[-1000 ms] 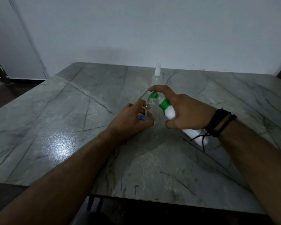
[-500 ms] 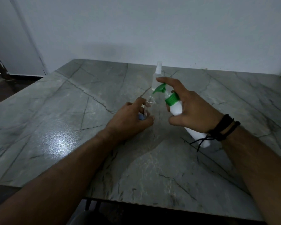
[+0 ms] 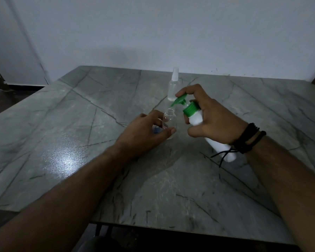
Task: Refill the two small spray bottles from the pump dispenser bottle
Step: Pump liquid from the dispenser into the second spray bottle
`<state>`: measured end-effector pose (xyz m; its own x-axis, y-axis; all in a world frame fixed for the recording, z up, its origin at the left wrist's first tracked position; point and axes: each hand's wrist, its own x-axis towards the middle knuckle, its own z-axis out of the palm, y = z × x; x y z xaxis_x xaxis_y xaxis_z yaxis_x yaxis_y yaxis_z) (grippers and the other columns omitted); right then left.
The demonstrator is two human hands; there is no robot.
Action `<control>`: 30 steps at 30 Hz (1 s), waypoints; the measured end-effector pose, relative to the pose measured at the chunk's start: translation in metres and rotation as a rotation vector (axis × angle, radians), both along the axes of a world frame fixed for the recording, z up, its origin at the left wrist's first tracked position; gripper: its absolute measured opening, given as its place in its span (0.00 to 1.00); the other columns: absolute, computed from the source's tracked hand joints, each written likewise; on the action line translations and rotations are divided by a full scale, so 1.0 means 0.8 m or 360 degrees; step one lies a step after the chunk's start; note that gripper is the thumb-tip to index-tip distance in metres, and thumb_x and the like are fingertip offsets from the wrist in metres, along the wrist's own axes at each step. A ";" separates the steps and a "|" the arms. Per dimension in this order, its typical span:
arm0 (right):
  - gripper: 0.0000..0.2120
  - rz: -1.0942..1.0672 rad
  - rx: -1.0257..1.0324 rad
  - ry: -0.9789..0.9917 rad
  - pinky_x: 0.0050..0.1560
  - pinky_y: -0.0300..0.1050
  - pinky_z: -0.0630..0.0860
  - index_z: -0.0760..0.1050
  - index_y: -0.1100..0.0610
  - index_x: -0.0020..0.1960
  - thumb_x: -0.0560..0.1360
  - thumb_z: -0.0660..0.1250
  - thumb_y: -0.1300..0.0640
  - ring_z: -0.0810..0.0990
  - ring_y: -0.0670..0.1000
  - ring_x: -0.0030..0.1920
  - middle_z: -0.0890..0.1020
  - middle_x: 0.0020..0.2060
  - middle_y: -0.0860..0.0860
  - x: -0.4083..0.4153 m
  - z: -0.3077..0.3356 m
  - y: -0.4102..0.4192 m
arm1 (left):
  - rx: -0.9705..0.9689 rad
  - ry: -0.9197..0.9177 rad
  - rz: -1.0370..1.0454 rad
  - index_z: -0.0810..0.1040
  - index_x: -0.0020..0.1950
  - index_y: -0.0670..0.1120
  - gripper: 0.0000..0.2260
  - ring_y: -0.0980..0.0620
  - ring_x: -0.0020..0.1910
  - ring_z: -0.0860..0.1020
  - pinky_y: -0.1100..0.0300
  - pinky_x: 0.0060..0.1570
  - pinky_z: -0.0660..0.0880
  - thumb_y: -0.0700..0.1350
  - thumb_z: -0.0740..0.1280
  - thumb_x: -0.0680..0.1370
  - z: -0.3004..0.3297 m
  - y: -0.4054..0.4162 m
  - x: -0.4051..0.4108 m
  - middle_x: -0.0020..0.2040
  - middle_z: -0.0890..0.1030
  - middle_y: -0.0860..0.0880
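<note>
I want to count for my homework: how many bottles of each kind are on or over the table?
Small clear spray bottles: 2, the open bottle and the capped bottle.
White pump dispenser bottle with green pump: 1.
Total: 3 bottles.

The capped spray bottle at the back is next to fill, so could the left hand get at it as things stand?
Probably not yet. The left hand holds the open bottle steady, and the right hand with the pump bottle sits in front of the capped bottle. Once it lets go, the table to the left looks free.
</note>
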<state>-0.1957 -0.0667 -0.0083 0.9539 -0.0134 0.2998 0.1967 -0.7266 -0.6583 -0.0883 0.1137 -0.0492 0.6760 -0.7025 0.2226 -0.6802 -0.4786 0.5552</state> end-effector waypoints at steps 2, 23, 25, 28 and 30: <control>0.37 0.0005 0.0026 0.0012 0.42 0.48 0.78 0.65 0.47 0.69 0.67 0.74 0.70 0.80 0.54 0.39 0.80 0.40 0.52 0.000 0.000 0.000 | 0.0016 0.0017 -0.0006 0.71 0.61 0.53 0.20 0.57 0.52 0.72 0.59 0.47 0.69 0.61 0.66 0.75 0.001 0.000 0.000 0.51 0.75 0.57; 0.37 0.0009 0.0025 0.0022 0.44 0.58 0.78 0.64 0.46 0.69 0.64 0.72 0.63 0.81 0.56 0.40 0.80 0.40 0.53 -0.001 0.000 0.000 | 0.0037 0.0028 -0.0011 0.72 0.60 0.53 0.20 0.54 0.54 0.74 0.56 0.51 0.74 0.62 0.66 0.74 -0.003 -0.001 0.003 0.55 0.78 0.53; 0.36 0.0010 0.0045 0.0031 0.45 0.60 0.79 0.65 0.46 0.68 0.65 0.73 0.65 0.81 0.57 0.41 0.81 0.41 0.54 -0.001 0.000 -0.003 | 0.0046 0.0040 -0.0016 0.72 0.60 0.53 0.20 0.54 0.54 0.73 0.56 0.51 0.73 0.62 0.66 0.74 -0.003 -0.001 0.004 0.56 0.77 0.53; 0.36 0.0001 0.0050 0.0028 0.46 0.61 0.79 0.65 0.46 0.68 0.64 0.72 0.63 0.81 0.58 0.41 0.80 0.41 0.54 -0.001 -0.001 -0.002 | 0.0043 0.0028 -0.0017 0.72 0.60 0.54 0.20 0.55 0.54 0.73 0.58 0.49 0.73 0.63 0.66 0.74 -0.004 0.000 0.004 0.56 0.77 0.53; 0.37 0.0001 0.0022 0.0022 0.45 0.60 0.79 0.64 0.46 0.69 0.63 0.72 0.61 0.81 0.57 0.41 0.80 0.40 0.54 -0.001 -0.001 0.000 | 0.0052 0.0024 -0.0016 0.72 0.59 0.54 0.20 0.55 0.54 0.73 0.58 0.48 0.72 0.63 0.66 0.74 -0.004 0.000 0.004 0.55 0.77 0.53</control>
<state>-0.1968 -0.0668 -0.0090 0.9579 -0.0169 0.2865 0.1879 -0.7176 -0.6707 -0.0849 0.1135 -0.0525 0.6719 -0.7160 0.1892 -0.6767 -0.4897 0.5498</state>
